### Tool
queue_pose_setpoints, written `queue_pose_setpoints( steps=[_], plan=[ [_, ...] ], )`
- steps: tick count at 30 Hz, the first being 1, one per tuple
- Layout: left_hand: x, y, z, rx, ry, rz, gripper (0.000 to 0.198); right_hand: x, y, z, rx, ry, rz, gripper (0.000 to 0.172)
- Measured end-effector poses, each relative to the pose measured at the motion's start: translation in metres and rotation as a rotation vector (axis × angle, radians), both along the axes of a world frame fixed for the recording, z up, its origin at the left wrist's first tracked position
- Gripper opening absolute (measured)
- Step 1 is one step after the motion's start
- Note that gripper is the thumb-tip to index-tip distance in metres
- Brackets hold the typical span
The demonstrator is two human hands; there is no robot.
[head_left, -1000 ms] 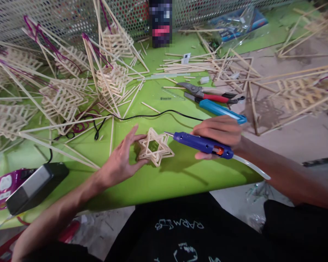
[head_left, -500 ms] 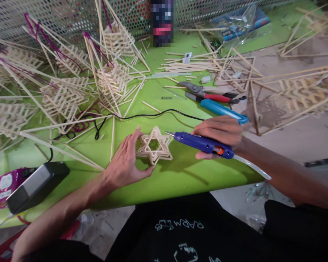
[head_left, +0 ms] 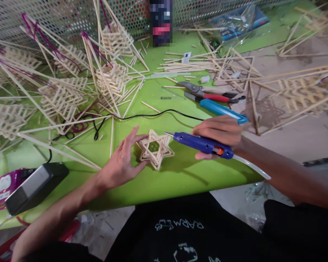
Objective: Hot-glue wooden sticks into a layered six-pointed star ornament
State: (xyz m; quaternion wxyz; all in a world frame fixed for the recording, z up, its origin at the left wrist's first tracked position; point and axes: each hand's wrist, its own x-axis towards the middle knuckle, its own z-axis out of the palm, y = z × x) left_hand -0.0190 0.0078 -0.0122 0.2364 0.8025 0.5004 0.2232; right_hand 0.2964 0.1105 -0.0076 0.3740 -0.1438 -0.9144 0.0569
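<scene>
A small six-pointed star of stacked wooden sticks (head_left: 159,158) lies on the green tabletop in front of me. My left hand (head_left: 122,157) holds its left side, the thumb at the lower edge and a finger at the upper edge, index finger raised. In my right hand (head_left: 218,133) is a blue hot glue gun (head_left: 190,140), its metal nozzle pointing left just above the star's upper right point. A clear glue stick (head_left: 253,167) trails out of the gun's back end.
Garden shears (head_left: 207,94) and a blue-handled cutter (head_left: 221,110) lie beyond my right hand. Several stick frames (head_left: 62,98) with purple string crowd the left. A black cord (head_left: 153,115) crosses the table. Loose sticks (head_left: 188,66) lie behind; a dark grey box (head_left: 36,187) stands front left.
The star has turned a little, its top point shifting left and its bottom point moving down and right. My left hand has drawn slightly left. The glue gun stays nearly still.
</scene>
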Motion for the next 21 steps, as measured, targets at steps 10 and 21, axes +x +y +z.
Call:
queue_pose_setpoints(
  steps=[10, 21],
  plan=[
    [0.007, -0.005, -0.006, 0.056, 0.145, 0.055, 0.135, 0.001, -0.003, 0.0, -0.079, -0.052, -0.045, 0.038],
    [-0.005, -0.003, 0.004, -0.149, -0.272, -0.037, 0.123, 0.002, -0.003, 0.006, -0.063, 0.037, -0.094, 0.044]
  ],
)
